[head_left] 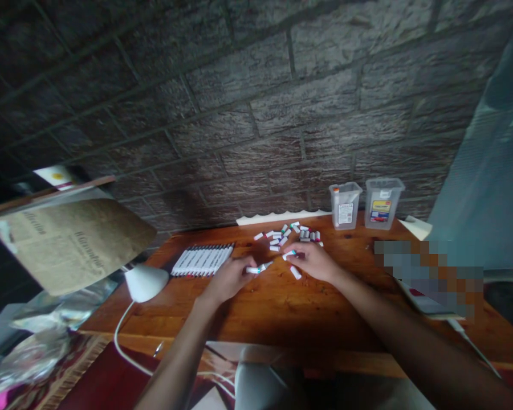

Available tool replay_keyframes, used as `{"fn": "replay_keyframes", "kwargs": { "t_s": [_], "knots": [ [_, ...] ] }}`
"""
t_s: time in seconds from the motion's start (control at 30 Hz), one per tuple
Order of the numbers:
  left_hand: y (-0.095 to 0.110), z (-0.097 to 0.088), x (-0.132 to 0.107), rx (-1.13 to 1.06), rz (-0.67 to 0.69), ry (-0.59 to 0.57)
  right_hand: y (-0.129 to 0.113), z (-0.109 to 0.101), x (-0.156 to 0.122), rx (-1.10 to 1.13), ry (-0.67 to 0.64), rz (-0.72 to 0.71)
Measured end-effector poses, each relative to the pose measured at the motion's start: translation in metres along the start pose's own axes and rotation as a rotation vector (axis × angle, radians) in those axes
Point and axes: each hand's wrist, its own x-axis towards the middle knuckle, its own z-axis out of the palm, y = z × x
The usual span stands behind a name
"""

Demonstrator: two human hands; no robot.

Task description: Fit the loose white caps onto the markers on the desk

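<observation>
Over the wooden desk, my left hand [233, 277] is closed around an uncapped marker [256, 269], its bare tip pointing right. My right hand [312, 261] pinches a white marker cap [289, 255] with a teal end, a short distance from that tip. Behind my hands lies a loose pile of white caps [284, 232] with coloured ends. A single cap [296, 273] rests just below my right hand. Left of my left hand, a row of white markers [202, 259] with dark ends lies side by side.
Two clear plastic containers [345, 206] stand at the back right, one with an orange-ended marker in it. A lamp with a white base [146, 283] and a paper-like shade [74, 239] stands at the left, its cord hanging over the edge. A blurred-out object [431, 279] lies at the right.
</observation>
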Motion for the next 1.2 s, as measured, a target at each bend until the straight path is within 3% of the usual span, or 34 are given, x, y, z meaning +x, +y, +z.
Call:
{"fn": "replay_keyframes", "kwargs": {
  "t_s": [0.37, 0.7, 0.77, 0.83, 0.9, 0.93, 1.03, 1.1, 1.2],
  "knots": [
    [0.011, 0.003, 0.014, -0.052, 0.147, 0.045, 0.0, 0.005, -0.001, 0.203, -0.068, 0.024],
    [0.049, -0.014, 0.05, 0.051, 0.443, 0.182, -0.011, 0.002, -0.006, 0.135, -0.092, 0.051],
    [0.053, -0.019, 0.062, -0.011, 0.442, 0.29, -0.011, -0.002, -0.005, 0.089, -0.045, 0.025],
    [0.051, -0.017, 0.074, -0.18, 0.345, 0.535, -0.01, -0.007, -0.003, 0.041, 0.013, 0.007],
    [0.044, -0.008, 0.086, -0.475, 0.165, 0.805, -0.009, -0.011, -0.002, 0.006, 0.072, -0.002],
    [0.04, -0.001, 0.092, -0.66, 0.076, 0.879, -0.009, -0.012, -0.002, 0.0, 0.098, -0.006],
    [0.025, 0.024, 0.103, -1.16, -0.091, 0.755, -0.009, -0.01, -0.002, -0.01, 0.124, -0.016],
    [0.019, 0.037, 0.105, -1.361, -0.155, 0.634, -0.009, -0.008, -0.004, -0.042, 0.094, 0.001],
    [0.019, 0.048, 0.102, -1.547, -0.15, 0.552, -0.011, -0.005, -0.006, -0.114, 0.072, -0.003]
  ]
}}
